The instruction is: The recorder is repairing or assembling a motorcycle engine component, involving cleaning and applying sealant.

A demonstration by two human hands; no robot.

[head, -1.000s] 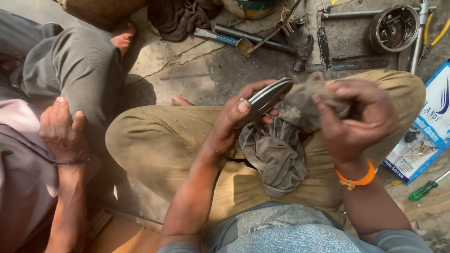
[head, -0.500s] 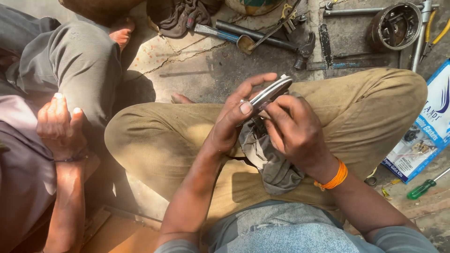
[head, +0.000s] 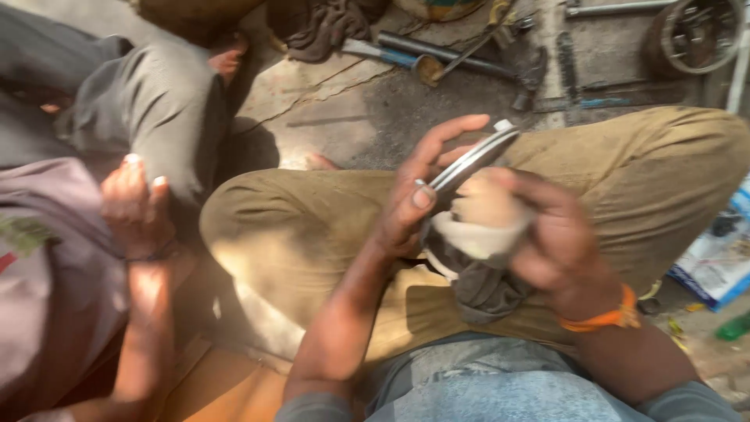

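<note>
Head view: looking down on lap, seated on ground, outdoors or open workshop, strong sun from left.
Surface: rough concrete floor (head: pixel 328 109), cracked, dark oily stain near centre top.
Floor clutter: hammer (head: pixel 469 59) w/ dark handle lying across stain; dark rag heap (head: pixel 328 27) at top; round metal part (head: pixel 695 35) top right corner; flat metal bars beside it.
Right edge: blue-and-white carton (head: pixel 715 262) on ground; green item (head: pixel 734 327) just below it, too blurred to tell.
Legs: khaki trousers (head: pixel 312 234), knees bent up, wide apart; denim at bottom of frame.
Left hand (head: pixel 418 195): raised over lap, wrist bent, thumb and fingers clamped on thin curved metal strip (head: pixel 473 160); index stretched along strip's upper edge.
Strip: silvery, edge-on to cam, tilted up to right, between both hands, above right thigh.
Right hand (head: pixel 547 242): curled tight round pale grey cloth (head: pixel 480 242), pressing it against strip's lower side; motion-blurred.
Cloth: bunched in palm, darker tail hanging onto lap.
Wrist: orange band (head: pixel 605 316) on right forearm.
Other person: at left, grey trousers (head: pixel 148 101), pinkish shirt; own hand (head: pixel 137 207) loosely closed, resting near knee, well apart from strip; bare foot near top.
</note>
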